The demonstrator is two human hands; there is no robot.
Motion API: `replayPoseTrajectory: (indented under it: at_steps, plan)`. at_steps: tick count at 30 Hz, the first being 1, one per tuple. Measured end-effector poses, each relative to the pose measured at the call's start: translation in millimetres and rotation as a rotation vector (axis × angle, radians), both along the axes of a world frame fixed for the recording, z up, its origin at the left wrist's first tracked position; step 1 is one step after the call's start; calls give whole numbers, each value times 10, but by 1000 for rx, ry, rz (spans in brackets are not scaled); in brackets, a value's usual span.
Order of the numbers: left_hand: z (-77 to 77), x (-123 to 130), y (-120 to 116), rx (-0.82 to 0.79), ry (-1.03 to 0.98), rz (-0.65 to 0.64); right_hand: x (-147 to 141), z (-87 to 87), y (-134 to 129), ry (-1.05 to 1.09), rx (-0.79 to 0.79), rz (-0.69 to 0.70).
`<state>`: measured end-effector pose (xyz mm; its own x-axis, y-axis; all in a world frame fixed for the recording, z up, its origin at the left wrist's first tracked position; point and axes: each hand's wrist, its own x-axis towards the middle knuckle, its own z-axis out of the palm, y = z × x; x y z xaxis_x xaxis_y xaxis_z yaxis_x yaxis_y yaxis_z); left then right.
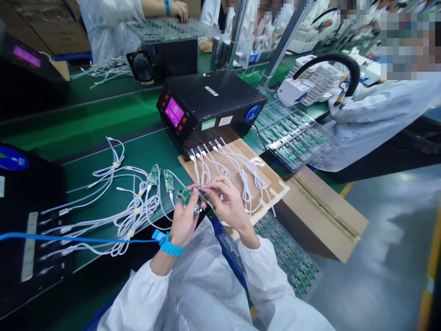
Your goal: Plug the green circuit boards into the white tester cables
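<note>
This place looks like an electronics factory. I see it from the long green workbench (151,149), the black machine (220,94) with its pink screen (174,111), and the small green circuit boards (169,181). Several people (113,32) in white coats (382,115) are along the line, and a blue wrist strap (173,248) is worn.

Landmark: blue wrist strap (172,248), smooth flat band. Blue clasp (159,236) at strap's edge; thin blue cord (86,238) runs off from it. Handward of strap: left hand (184,221), bare. Elbowward: left sleeve (136,296), white, loose, elastic-gathered cuff. Across from strap: right hand (228,200), bare; right sleeve (267,271), matching white, cuff gathered. Beside strap: white lap cloth (210,271), creased, probably same coat; folds blurred.
</note>
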<state>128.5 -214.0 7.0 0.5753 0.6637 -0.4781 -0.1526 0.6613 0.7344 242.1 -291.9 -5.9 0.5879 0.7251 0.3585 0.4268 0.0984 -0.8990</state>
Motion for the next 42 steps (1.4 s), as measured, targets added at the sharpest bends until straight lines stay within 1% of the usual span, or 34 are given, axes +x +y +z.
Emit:
replayPoseTrajectory:
  at_steps: [3, 7, 9, 16, 23, 26, 31, 37, 40, 42]
  plan:
    - [-39, 3, 2, 21, -44, -22, 28, 8, -25, -78, 5, 2]
    - [-83, 6, 13, 37, -67, -59, 68, 5, -52, -114, -11, 10]
    - [-71, 5, 20, 33, -72, -67, 86, 5, -64, -125, -20, 16]
    - [40, 5, 36, -7, -90, -125, 111, 46, -113, -163, -23, 44]
    - [-29, 29, 72, -47, -142, -142, 131, 74, -126, -180, -17, 68]
    - [-17, 48, 74, -34, -120, -156, 158, 71, -133, -165, -15, 77]
    - [2, 88, 60, -10, -113, -150, 187, 44, -137, -123, 35, 77]
    - [-38, 65, 85, 49, -129, -164, 156, -5, -86, -52, -11, 67]
    - [-57, 46, 95, 26, -118, -176, 128, -36, -161, -29, -32, 67]
    - [-80, 45, 99, 7, -129, -173, 112, -68, -291, -22, -44, 15]
